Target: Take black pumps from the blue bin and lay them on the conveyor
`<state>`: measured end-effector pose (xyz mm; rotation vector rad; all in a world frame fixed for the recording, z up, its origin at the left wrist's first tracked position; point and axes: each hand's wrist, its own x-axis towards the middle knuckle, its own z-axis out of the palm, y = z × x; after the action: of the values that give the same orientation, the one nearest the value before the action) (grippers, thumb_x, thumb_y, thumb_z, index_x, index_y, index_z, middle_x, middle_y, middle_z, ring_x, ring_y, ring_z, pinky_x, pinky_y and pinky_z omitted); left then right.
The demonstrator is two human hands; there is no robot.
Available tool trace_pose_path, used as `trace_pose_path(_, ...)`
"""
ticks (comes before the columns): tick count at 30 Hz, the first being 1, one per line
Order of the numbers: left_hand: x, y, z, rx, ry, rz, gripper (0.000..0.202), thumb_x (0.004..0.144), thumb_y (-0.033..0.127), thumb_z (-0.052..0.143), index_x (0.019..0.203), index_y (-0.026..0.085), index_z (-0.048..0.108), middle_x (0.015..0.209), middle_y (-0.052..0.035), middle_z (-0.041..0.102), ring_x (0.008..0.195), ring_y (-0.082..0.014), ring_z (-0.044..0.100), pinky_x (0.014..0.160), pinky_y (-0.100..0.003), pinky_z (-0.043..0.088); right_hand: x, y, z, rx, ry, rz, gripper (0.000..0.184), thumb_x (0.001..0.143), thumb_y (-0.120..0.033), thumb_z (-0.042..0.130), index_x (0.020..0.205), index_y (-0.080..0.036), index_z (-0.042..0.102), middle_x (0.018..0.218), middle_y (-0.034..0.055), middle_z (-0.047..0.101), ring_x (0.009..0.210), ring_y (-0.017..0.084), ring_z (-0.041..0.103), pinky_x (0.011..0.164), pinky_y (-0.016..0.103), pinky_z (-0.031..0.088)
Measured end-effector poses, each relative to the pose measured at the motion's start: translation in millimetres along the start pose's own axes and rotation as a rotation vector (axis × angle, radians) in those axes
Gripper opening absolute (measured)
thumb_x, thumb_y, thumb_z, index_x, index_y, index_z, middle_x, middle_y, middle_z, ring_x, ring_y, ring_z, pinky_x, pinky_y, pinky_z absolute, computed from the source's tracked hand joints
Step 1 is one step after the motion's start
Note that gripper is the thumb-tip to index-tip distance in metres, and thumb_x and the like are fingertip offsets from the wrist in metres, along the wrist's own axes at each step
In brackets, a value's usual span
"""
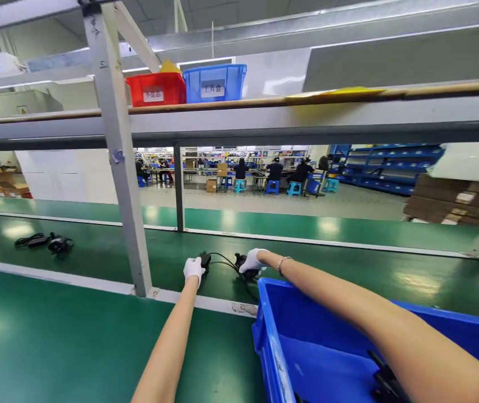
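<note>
My left hand [193, 268], in a white glove, grips a small black box [205, 259] low over the green belt surface [226, 285]. My right hand [252, 261], also gloved in white, has its fingers closed around a black device [249, 273]; its exact kind is too small to tell. A thin black cable [224, 257] curves between the box and the device. My right forearm reaches across a blue bin [269, 341], which has black items [384, 376] at its bottom, partly hidden by that arm.
Farther left on the belt lie another black device [59, 244] and a bundled black cable [33, 240]. A grey upright post [124, 168] stands left of my hands. Overhead, a shelf [264, 118] carries a red bin [156, 89] and a blue box [214, 83]. People sit far behind.
</note>
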<state>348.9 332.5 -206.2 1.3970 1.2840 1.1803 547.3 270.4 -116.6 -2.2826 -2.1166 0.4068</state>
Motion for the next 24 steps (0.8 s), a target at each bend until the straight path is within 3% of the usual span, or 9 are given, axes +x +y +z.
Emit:
trace_pose_path(2, 9, -7, -4.9, 0.091, 0.087, -0.056, 0.037, 0.099, 0.039, 0.069, 0.129, 0.018, 0.065, 0.131, -0.0086, 0.066, 0.116, -0.0271, 0.067, 0.097, -0.045, 0.060, -2, -3, -1, -0.009, -0.036, -0.005, 0.031, 0.103, -0.040, 0.067, 0.116, -0.012, 0.070, 0.109, 0.0063, 0.072, 0.093, 0.018, 0.071, 0.083, 0.035, 0.063)
trace_pose_path(5, 19, 0, -15.0, 0.221, 0.196, -0.075, 0.044, 0.099, 0.038, 0.068, 0.138, 0.018, 0.061, 0.145, -0.0121, 0.059, 0.130, -0.0307, 0.060, 0.108, -0.055, 0.053, -22, 2, -19, -0.010, -0.028, -0.015, 0.033, 0.103, -0.042, 0.066, 0.118, -0.012, 0.069, 0.113, 0.0072, 0.071, 0.098, 0.020, 0.071, 0.087, 0.037, 0.061)
trace_pose_path(9, 6, 23, -30.6, 0.320, 0.267, -0.009, 0.048, 0.100, 0.039, 0.066, 0.143, 0.020, 0.057, 0.158, -0.0134, 0.048, 0.144, -0.0340, 0.048, 0.119, -0.061, 0.041, -81, 16, -36, -0.011, 0.021, -0.100, 0.035, 0.108, -0.044, 0.056, 0.117, -0.013, 0.068, 0.107, 0.0063, 0.072, 0.095, 0.018, 0.070, 0.091, 0.038, 0.058)
trace_pose_path(12, -28, 47, -38.1, 0.321, 0.195, 0.072, 0.041, 0.102, 0.040, 0.061, 0.137, 0.017, 0.061, 0.151, -0.0137, 0.056, 0.140, -0.0313, 0.052, 0.120, -0.059, 0.039, -144, 18, -14, -0.049, -0.031, -0.202, 0.030, 0.104, -0.042, 0.062, 0.101, -0.014, 0.072, 0.096, 0.0046, 0.073, 0.091, 0.018, 0.069, 0.093, 0.039, 0.057)
trace_pose_path(15, -76, 74, -32.1, 0.279, 0.038, 0.175, 0.031, 0.104, 0.035, 0.054, 0.126, 0.017, 0.066, 0.139, -0.0127, 0.066, 0.134, -0.0272, 0.058, 0.119, -0.049, 0.041, -195, 10, 33, -0.061, -0.121, -0.274, 0.027, 0.090, -0.039, 0.081, 0.095, -0.014, 0.074, 0.083, 0.0020, 0.072, 0.076, 0.016, 0.068, 0.080, 0.035, 0.059)
trace_pose_path(17, -112, 92, -22.9, 0.242, -0.079, 0.238, 0.026, 0.104, 0.031, 0.052, 0.118, 0.019, 0.069, 0.131, -0.0115, 0.071, 0.130, -0.0256, 0.061, 0.118, -0.042, 0.041, -215, 2, 62, -0.034, -0.070, -0.316, 0.023, 0.092, -0.035, 0.079, 0.100, -0.014, 0.074, 0.086, 0.0015, 0.074, 0.077, 0.015, 0.070, 0.078, 0.032, 0.059)
trace_pose_path(19, -148, 107, -14.8, 0.205, -0.179, 0.284, 0.023, 0.101, 0.029, 0.053, 0.111, 0.020, 0.071, 0.125, -0.0103, 0.073, 0.126, -0.0253, 0.062, 0.118, -0.039, 0.041, -226, -3, 77, -0.007, 0.059, -0.348, 0.014, 0.100, -0.028, 0.069, 0.101, -0.014, 0.074, 0.092, 0.0015, 0.075, 0.083, 0.015, 0.072, 0.080, 0.030, 0.059)
trace_pose_path(21, -180, 118, -10.0, 0.169, -0.255, 0.307, 0.019, 0.099, 0.028, 0.057, 0.105, 0.019, 0.072, 0.123, -0.0100, 0.073, 0.125, -0.0261, 0.062, 0.119, -0.040, 0.040, -234, -3, 74, -0.001, 0.196, -0.355, 0.016, 0.105, -0.024, 0.062, 0.099, -0.016, 0.073, 0.093, 0.0012, 0.074, 0.084, 0.014, 0.071, 0.081, 0.029, 0.059)
trace_pose_path(24, -218, 131, -5.3, 0.093, -0.342, 0.279, 0.017, 0.097, 0.025, 0.060, 0.107, 0.018, 0.071, 0.129, -0.0125, 0.071, 0.130, -0.0271, 0.060, 0.122, -0.041, 0.037, -247, 7, 38, -0.021, 0.365, -0.325, 0.019, 0.106, -0.021, 0.058, 0.094, -0.015, 0.071, 0.086, 0.0016, 0.071, 0.076, 0.013, 0.067, 0.076, 0.028, 0.056)
